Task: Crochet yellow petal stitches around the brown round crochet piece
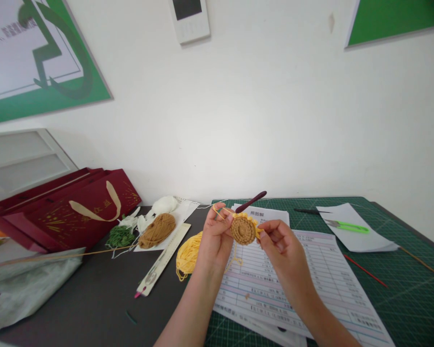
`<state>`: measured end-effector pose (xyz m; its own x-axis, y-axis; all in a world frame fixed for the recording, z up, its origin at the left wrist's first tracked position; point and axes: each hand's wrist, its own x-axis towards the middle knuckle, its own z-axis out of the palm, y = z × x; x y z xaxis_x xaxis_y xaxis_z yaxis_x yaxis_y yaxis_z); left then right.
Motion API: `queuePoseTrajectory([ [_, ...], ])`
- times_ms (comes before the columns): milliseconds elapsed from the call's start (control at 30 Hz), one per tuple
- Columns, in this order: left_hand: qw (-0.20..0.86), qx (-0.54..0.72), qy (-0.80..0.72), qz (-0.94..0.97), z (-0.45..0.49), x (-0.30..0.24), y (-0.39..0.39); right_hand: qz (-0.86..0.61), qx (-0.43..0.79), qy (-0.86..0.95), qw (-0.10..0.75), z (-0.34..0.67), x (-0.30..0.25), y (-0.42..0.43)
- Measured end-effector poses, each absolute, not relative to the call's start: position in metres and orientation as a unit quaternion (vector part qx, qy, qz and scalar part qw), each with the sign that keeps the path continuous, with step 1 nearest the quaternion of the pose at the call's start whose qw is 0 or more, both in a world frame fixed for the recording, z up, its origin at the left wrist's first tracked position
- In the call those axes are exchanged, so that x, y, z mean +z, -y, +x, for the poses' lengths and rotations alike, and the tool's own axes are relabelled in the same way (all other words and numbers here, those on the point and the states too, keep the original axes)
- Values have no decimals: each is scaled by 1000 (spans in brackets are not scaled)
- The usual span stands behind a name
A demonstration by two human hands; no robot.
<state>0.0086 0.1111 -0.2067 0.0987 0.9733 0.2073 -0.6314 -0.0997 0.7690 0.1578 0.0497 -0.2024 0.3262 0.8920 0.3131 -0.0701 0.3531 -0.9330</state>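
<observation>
A round crochet piece, brown in the middle with a yellow edge, is held up between both hands above printed sheets. My left hand pinches its left edge, with yellow yarn running over the fingers. My right hand pinches its right edge. A crochet hook with a dark red handle sticks up behind the piece; I cannot tell which hand holds it. A strand of yellow yarn hangs down from the piece toward the yellow yarn ball on the table.
A brown yarn ball, green yarn and white yarn lie at the left, beside a ruler and dark red gift bags. Green-handled snips rest on paper on the green cutting mat. A red stick lies there too.
</observation>
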Motion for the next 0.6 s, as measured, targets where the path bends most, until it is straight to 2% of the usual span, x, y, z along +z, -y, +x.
queuePoseTrajectory([
  [600, 563, 664, -210, 446, 18, -187, -94, -434, 344, 496, 669, 159, -209, -51],
])
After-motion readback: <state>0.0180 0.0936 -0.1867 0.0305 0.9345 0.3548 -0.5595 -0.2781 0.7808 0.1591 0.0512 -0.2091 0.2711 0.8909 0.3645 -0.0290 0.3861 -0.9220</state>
